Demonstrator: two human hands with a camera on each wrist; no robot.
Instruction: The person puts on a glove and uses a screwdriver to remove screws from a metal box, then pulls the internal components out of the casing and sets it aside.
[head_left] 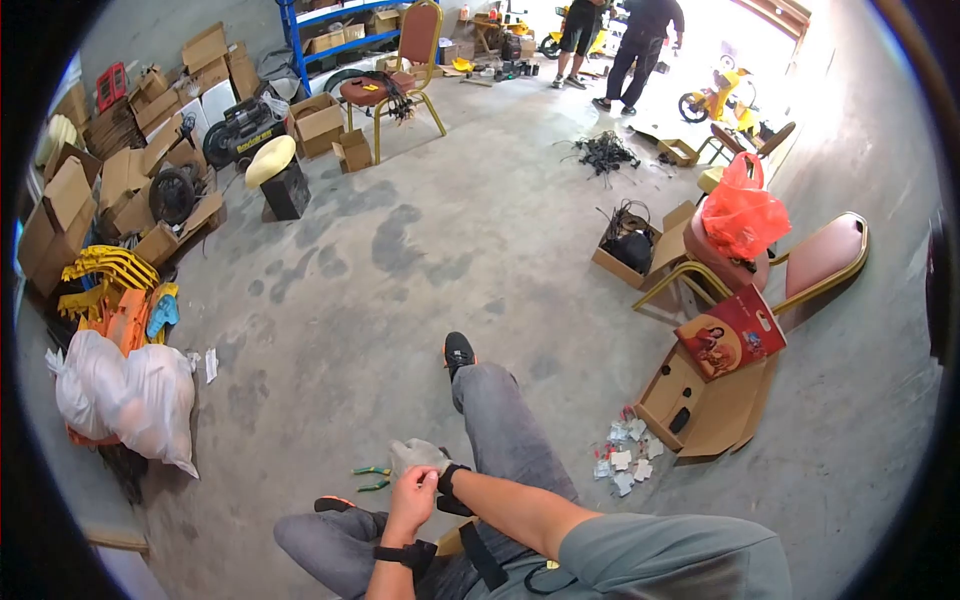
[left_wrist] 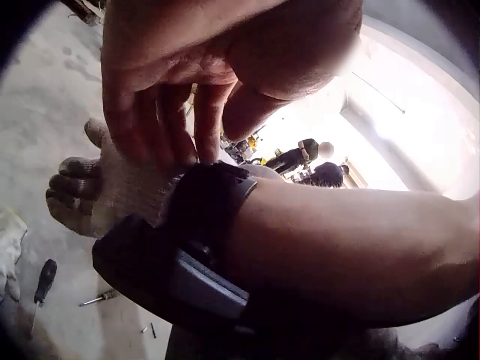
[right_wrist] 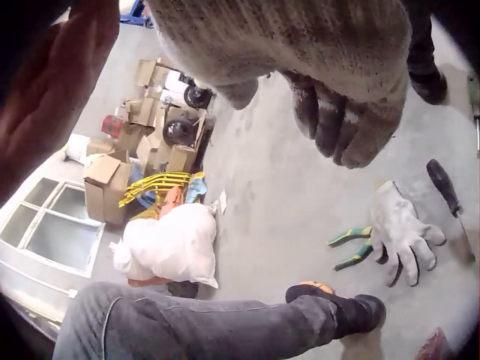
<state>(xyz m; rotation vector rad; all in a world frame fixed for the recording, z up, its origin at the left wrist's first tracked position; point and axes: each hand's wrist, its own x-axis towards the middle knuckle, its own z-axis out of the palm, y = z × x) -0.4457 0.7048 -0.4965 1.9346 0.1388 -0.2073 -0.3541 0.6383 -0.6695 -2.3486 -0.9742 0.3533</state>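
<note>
The knit glove (head_left: 418,455) is already over your right hand (left_wrist: 90,191), whose fingers (right_wrist: 337,124) curl loosely on nothing, while your left hand (head_left: 410,497) pinches the cuff at the wrist. Its long axis follows your forearm, with the fingertips pointing away and down toward the floor (right_wrist: 285,195). The second glove (right_wrist: 401,229) lies there unworn, touching the pliers (right_wrist: 350,247).

The left hand (left_wrist: 214,71) pinches the knit glove (left_wrist: 135,187) cuff on the right hand (left_wrist: 86,196).
</note>
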